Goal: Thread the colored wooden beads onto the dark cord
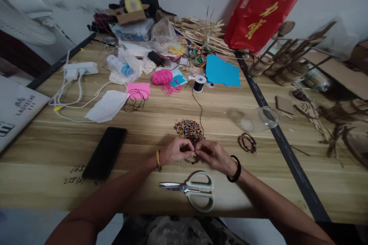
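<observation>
My left hand [177, 150] and my right hand [213, 155] meet over the table, fingertips pinched close together. Between them hangs a loop of small colourful beads [192, 161], strung on dark cord, low against the tabletop. Just beyond my fingers lies a pile of loose multicoloured beads [188, 128]. A thin black cord [198, 103] runs from a spool [199, 83] down to my right hand. Scissors [191, 190] with pale handles rest in front of me, blades pointing left. To the right sits a finished-looking beaded bracelet [247, 142]. The exact grip at my fingertips is too small to make out.
A black phone [105, 153] lies at left, near a power strip [80, 69] with white cables. Pink yarn [161, 77], blue paper [222, 71] and a clear round container [267, 116] are farther back. Woven baskets [287, 69] stand at right.
</observation>
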